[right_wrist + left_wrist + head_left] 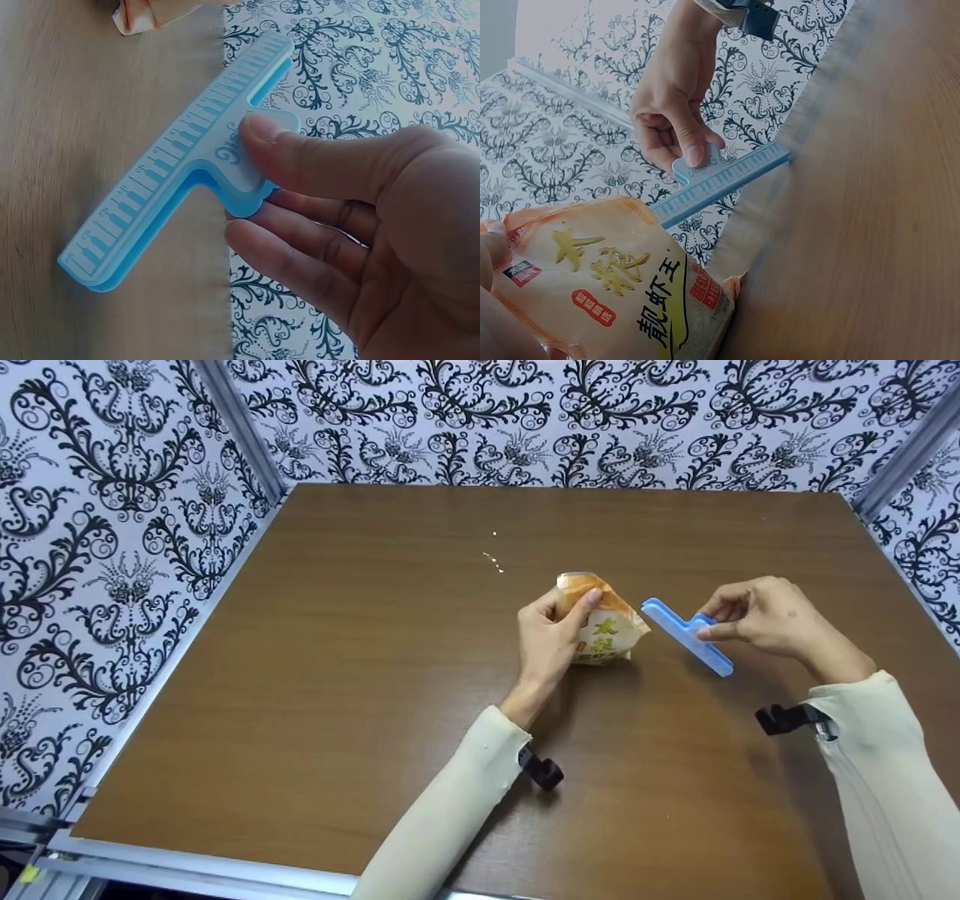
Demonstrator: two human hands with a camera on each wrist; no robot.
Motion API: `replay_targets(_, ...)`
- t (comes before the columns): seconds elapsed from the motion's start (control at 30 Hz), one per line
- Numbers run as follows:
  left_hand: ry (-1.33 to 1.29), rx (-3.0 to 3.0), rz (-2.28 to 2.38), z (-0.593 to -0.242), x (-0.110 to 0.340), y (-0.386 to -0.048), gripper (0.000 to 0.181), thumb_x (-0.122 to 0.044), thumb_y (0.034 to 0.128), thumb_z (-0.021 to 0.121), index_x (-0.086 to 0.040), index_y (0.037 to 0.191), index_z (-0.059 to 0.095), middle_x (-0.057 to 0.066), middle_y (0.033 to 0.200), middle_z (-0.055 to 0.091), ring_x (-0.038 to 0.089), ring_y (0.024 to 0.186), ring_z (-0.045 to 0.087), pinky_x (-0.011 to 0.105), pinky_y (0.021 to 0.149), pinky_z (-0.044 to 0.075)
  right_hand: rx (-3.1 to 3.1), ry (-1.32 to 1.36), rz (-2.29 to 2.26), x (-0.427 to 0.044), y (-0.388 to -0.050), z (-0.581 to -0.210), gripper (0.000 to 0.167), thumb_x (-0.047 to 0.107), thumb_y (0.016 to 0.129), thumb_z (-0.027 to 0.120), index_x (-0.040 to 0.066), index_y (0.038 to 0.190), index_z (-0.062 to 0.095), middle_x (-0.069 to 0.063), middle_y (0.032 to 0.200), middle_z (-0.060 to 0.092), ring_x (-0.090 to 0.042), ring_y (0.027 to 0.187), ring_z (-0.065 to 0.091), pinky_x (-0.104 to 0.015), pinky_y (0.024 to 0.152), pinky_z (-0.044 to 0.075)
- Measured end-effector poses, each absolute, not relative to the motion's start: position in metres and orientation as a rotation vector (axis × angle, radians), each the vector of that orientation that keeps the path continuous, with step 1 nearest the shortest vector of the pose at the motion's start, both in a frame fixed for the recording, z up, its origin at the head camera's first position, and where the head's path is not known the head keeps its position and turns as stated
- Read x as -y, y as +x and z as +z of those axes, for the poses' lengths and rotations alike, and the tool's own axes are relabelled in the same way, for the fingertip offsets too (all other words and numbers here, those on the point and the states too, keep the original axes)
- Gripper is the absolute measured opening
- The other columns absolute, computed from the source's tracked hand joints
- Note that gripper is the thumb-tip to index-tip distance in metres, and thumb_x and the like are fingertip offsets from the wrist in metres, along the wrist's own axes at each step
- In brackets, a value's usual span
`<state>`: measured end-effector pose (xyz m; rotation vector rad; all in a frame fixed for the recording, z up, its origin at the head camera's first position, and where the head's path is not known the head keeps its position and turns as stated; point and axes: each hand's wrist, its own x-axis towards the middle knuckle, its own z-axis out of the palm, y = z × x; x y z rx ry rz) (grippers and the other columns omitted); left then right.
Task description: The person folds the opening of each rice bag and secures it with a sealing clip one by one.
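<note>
My left hand grips a printed snack-style bag near its folded orange top, the thumb lying across the front. In the left wrist view the bag shows gold, red and black characters, and grains seem to fill its lower corner. To the right, my right hand pinches a long blue bag clip by its handle tabs. Seen from the right wrist, the clip has a piano-key pattern along its bar, with its two bars lying close together. A small gap separates clip and bag.
Small pale crumbs lie on the brown wooden table beyond the left hand. Patterned black-and-white panels stand behind and at the sides, framed by metal rails. Each wrist carries a black camera mount.
</note>
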<state>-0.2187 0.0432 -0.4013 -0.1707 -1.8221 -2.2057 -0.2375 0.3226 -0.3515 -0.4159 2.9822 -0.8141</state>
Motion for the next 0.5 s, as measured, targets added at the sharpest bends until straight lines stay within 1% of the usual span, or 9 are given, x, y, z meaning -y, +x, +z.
replay_targets(0.2, -0.168, 1.821, -2.197, -0.4026, -0.0434, -0.2186, 0.025, -0.016, 0.0925, 0.08, 0.003, 0.08, 0.07, -0.01, 0.06, 0.056, 0.008, 0.054, 0.055, 0.022, 0.042, 0.044, -2.964, -0.403, -0.807, -0.3228, -0.2331, -0.3505, 0.019, 0.026, 0.08, 0.092, 0.017, 0.092, 0.082, 0.002, 0.078, 0.076, -0.003, 0.067, 0.06, -0.02, 0.062, 0.047)
replay_targets(0.5, -0.169, 1.822, -2.202, -0.4024, -0.0441, -0.219, 0.024, -0.018, 0.0929, 0.08, 0.002, 0.082, 0.071, -0.009, 0.061, 0.057, 0.007, 0.054, 0.055, 0.022, 0.042, 0.044, -2.869, -0.416, -0.909, -0.3251, -0.227, -0.3479, 0.02, 0.021, 0.079, 0.092, 0.011, 0.094, 0.082, 0.0, 0.077, 0.076, -0.005, 0.068, 0.063, -0.02, 0.062, 0.05)
